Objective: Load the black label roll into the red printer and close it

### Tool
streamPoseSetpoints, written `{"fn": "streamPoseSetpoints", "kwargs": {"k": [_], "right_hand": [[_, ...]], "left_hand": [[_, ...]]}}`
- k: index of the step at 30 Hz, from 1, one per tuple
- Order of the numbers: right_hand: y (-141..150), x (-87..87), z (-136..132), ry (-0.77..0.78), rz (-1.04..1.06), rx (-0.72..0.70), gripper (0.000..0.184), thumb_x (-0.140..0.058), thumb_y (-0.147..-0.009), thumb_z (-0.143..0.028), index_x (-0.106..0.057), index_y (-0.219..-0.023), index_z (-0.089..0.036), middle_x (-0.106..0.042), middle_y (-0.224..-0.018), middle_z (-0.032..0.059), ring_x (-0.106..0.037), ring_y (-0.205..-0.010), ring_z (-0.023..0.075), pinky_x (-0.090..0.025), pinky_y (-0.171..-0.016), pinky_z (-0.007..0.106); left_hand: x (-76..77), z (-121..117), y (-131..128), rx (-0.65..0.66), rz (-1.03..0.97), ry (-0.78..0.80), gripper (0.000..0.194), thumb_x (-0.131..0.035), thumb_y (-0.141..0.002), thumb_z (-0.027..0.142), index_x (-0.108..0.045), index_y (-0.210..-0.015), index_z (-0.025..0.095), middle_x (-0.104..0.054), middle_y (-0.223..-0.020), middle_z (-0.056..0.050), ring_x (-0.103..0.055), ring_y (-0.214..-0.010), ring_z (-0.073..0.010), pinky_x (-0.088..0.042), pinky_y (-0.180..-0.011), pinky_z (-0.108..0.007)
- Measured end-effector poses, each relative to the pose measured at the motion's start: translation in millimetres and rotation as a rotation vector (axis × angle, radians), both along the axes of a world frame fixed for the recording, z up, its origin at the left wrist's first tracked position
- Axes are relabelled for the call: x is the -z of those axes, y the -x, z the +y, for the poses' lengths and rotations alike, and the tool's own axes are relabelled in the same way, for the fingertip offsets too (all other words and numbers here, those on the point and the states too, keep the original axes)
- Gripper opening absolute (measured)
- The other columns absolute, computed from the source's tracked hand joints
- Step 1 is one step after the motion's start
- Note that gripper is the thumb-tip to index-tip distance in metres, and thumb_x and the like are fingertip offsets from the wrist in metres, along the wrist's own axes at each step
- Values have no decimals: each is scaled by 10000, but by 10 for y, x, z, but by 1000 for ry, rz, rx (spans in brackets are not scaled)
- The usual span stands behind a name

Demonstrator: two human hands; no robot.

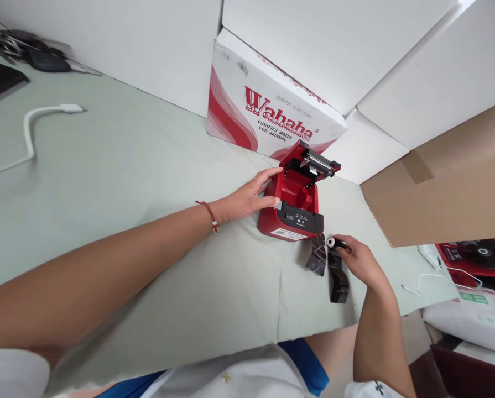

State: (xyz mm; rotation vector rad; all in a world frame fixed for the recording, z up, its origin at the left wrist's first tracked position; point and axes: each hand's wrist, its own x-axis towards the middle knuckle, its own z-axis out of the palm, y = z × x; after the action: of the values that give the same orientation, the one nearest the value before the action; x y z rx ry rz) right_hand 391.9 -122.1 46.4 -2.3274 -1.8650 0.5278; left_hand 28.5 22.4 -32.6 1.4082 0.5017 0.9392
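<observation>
A small red label printer (291, 221) stands on the table with its lid (311, 161) raised, and its inner bay looks bare. My left hand (258, 193) grips the printer's left side, thumb at the front corner by the black button panel (302, 218) and fingers toward the hinge. To the printer's right, my right hand (357, 258) is closed on a small roll (334, 242) of dark paper with a white core end. A loose dark strip (338, 282) trails down from the roll onto the table. Another dark curled piece (317, 258) lies against the printer's front.
Behind the printer stands a white and red Wahaha carton (267, 110). A brown cardboard box (446, 182) is at the right. A white cable (29, 132), scissors (48, 59) and a dark flat object (0, 82) lie at the left. A second red device (475, 257) sits far right.
</observation>
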Motion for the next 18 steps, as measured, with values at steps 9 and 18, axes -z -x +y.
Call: {"fn": "streamPoseSetpoints", "kwargs": {"k": [9, 18], "right_hand": [[330, -557, -109, 204, -74, -161, 411, -597, -980, -443, -807, -1267, -236, -849, -1101, 101, -745, -852, 264, -607, -827, 406], [1230, -1164, 298, -156, -58, -439, 338, -653, -1027, -427, -795, -1293, -273, -781, -941, 51, -641, -675, 195, -531, -701, 351]], "left_hand": [[4, 9, -7, 5, -2, 0, 926, -808, -888, 456, -410, -1720, 367, -355, -1860, -72, -335, -1738, -374, -156, -1466, -647], [-3, -7, -29, -30, 5, -13, 913, -812, -889, 445, -426, -1710, 348, -367, -1847, -80, -311, -1747, -373, -188, -1463, -630]]}}
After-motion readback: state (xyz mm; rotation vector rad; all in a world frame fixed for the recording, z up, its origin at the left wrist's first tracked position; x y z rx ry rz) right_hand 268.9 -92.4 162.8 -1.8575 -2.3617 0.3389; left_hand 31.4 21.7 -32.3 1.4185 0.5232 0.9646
